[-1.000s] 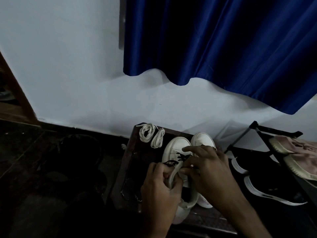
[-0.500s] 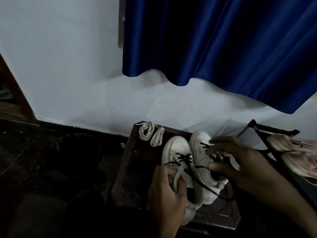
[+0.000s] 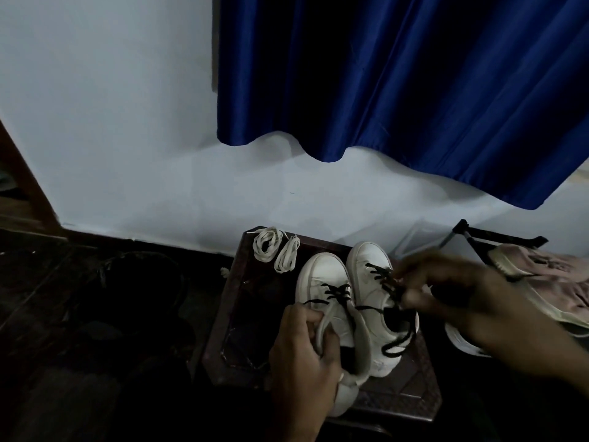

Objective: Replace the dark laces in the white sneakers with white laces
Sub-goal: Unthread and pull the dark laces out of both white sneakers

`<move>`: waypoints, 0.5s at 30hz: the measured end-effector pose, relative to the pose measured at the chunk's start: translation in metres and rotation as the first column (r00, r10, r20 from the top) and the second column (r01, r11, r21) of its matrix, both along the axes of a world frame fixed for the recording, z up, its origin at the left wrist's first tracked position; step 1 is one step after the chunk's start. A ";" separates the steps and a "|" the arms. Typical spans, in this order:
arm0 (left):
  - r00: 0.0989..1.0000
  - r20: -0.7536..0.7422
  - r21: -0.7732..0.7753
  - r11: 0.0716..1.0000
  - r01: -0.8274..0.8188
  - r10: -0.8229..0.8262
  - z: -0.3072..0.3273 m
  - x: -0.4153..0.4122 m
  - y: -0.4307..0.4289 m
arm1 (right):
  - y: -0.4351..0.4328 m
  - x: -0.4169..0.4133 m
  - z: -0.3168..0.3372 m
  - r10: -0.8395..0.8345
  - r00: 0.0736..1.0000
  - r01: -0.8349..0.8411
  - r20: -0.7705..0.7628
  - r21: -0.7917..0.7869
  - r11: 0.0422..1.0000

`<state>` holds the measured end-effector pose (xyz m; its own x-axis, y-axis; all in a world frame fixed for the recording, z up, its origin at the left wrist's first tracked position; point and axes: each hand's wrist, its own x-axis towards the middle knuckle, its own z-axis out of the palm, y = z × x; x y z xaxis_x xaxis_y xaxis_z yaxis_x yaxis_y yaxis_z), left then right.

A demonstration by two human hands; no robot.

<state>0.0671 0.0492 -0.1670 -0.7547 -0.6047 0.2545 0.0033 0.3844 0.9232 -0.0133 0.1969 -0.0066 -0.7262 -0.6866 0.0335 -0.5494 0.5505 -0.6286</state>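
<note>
Two white sneakers stand side by side on a small dark wooden table [image 3: 242, 330]. My left hand [image 3: 302, 355] grips the tongue of the left sneaker [image 3: 322, 282]. Its dark lace [image 3: 334, 293] is loosened across the upper eyelets. My right hand [image 3: 446, 295], blurred, pinches the dark lace [image 3: 379, 275] of the right sneaker [image 3: 369, 269]. A loose length of that lace hangs down over the shoe's opening. Two coiled white laces [image 3: 275, 250] lie at the table's far left corner.
A blue curtain [image 3: 398, 84] hangs on the pale wall behind the table. A black shoe rack [image 3: 497, 237] at the right carries pinkish shoes [image 3: 541, 275]. Dark floor and a dim dark object [image 3: 134, 291] lie to the left.
My right hand left the left sneaker, moved right and took hold of the right sneaker's dark lace. My left hand stayed on the left sneaker's tongue.
</note>
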 end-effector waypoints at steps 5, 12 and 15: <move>0.987 0.144 -0.142 0.986 0.090 -0.069 0.009 0.003 -0.013 | -0.032 -0.057 0.000 -0.328 0.904 0.327 -0.273 -0.050 0.944; 0.960 0.265 -0.482 0.851 0.209 -0.086 0.034 -0.002 -0.027 | -0.054 -0.077 -0.059 -0.293 0.906 0.319 -0.305 0.038 0.947; 0.946 0.309 -0.578 0.770 0.271 -0.101 0.040 -0.009 -0.029 | -0.040 -0.057 -0.070 -0.300 0.901 0.305 -0.313 -0.036 0.952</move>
<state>0.0581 0.0204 -0.1266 -0.9232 -0.2291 0.3087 -0.0585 0.8774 0.4762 -0.0706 0.1573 -0.0763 -0.8531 -0.4377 0.2838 -0.5215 0.7285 -0.4442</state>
